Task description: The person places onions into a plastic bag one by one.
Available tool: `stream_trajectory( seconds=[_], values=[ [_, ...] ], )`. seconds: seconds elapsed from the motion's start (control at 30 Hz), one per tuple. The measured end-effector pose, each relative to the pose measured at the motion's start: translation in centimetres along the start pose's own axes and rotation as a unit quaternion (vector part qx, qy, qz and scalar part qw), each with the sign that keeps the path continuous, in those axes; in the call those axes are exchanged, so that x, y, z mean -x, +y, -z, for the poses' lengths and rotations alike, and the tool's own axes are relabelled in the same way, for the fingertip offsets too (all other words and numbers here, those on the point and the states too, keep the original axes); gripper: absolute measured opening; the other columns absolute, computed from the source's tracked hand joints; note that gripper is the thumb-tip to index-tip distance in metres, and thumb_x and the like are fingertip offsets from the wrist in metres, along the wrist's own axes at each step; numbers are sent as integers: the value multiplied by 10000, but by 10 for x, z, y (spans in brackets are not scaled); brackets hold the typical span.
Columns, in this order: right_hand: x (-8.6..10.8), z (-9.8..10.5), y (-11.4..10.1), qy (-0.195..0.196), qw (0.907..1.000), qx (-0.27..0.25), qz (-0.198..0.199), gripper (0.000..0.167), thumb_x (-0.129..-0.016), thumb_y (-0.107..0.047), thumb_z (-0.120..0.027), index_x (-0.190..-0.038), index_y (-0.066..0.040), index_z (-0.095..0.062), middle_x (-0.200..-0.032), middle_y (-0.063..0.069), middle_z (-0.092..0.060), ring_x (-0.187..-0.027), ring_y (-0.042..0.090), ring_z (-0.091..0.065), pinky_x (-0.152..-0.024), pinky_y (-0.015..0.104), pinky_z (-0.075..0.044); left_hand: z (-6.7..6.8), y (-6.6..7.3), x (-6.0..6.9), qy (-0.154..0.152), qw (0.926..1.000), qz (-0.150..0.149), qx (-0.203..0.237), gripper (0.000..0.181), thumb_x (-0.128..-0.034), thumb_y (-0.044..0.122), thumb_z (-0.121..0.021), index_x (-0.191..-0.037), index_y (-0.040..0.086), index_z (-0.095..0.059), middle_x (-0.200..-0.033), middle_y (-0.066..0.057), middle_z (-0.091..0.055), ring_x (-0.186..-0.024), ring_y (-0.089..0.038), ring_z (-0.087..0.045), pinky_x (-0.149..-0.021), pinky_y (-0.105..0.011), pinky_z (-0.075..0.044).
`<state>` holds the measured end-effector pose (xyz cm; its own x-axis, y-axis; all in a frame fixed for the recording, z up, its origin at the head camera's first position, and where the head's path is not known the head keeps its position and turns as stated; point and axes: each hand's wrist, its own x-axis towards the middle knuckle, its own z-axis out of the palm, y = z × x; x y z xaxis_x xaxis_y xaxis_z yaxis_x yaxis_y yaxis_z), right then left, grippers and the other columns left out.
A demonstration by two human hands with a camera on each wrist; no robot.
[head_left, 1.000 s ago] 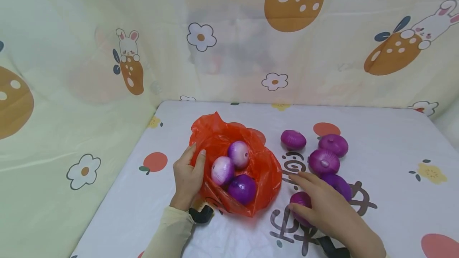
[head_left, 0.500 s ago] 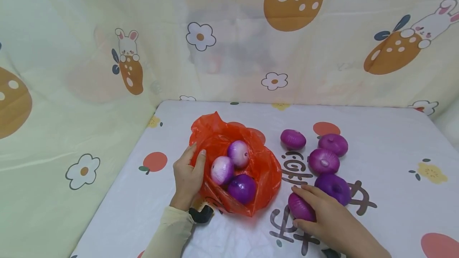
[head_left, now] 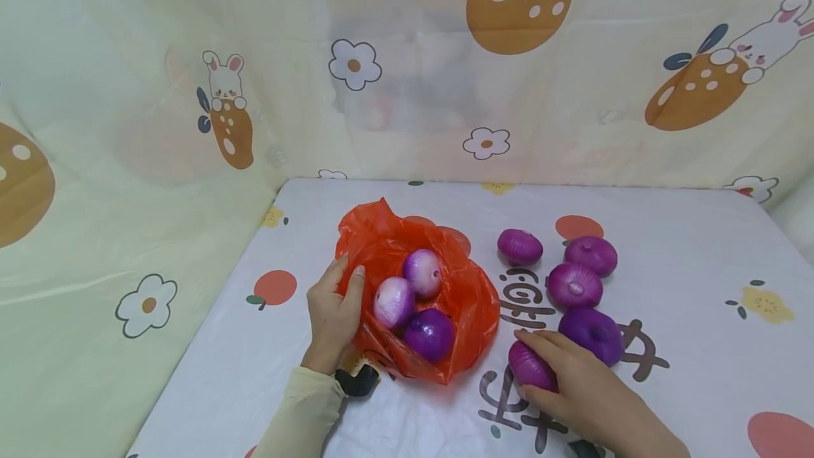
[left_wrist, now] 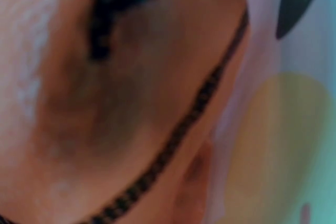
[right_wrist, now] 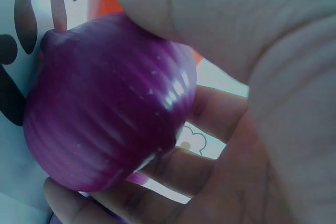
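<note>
An opened red plastic bag (head_left: 470,302) sits at mid-table with three purple-and-white onions (head_left: 394,302) inside. On its left side, my left hand (head_left: 333,316) holds the bag's edge, thumb toward the opening. The left wrist view is filled by a blurred orange-brown surface with dark lines. Right of the bag, my right hand (head_left: 581,380) grips a purple onion (right_wrist: 110,103) between thumb and fingers, low over the tabletop. The right wrist view shows the thumb on one side of this onion and fingers round the other; I cannot tell whether it touches the table.
Beyond the right hand lie more purple onions: one (head_left: 591,334) close to the fingers, another (head_left: 575,286) behind it, one (head_left: 591,256) farther back and one (head_left: 520,247) nearer the bag. A patterned white cloth (head_left: 687,253) covers the table; a printed curtain (head_left: 407,112) hangs behind.
My right hand has closed round the nearest onion, which has tilted and shifted slightly. The onion behind the hand shows more fully now. The left hand and bag look still.
</note>
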<state>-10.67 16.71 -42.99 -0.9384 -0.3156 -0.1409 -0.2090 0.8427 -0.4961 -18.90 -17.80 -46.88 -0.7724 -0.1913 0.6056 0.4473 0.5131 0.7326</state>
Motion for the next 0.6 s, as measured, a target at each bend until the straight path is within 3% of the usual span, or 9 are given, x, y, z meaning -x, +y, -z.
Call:
stream_trajectory(
  seconds=[0.37, 0.6],
  values=[
    [1, 2, -4, 390, 9985, 104, 356, 743, -786, -332, -911, -1444, -139, -624, -1368, 135, -637, -1211, 370, -630, -889, 564, -610, 1, 1, 0, -27, 10000, 52, 20, 355, -1014, 125, -655, -1337, -19, -683, -1320, -172, -704, -1225, -331, -682, -954, -463, -572],
    [1, 11, -12, 582, 9977, 237, 259, 765, -774, -353, -920, -1451, -159, -620, -1384, 151, -630, -1206, 410, -632, -830, 573, -624, 1, 1, 0, 12, 10000, 49, 26, 360, -1009, 122, -656, -1336, -28, -681, -1322, -186, -697, -1256, -340, -659, -967, -472, -563]
  ],
)
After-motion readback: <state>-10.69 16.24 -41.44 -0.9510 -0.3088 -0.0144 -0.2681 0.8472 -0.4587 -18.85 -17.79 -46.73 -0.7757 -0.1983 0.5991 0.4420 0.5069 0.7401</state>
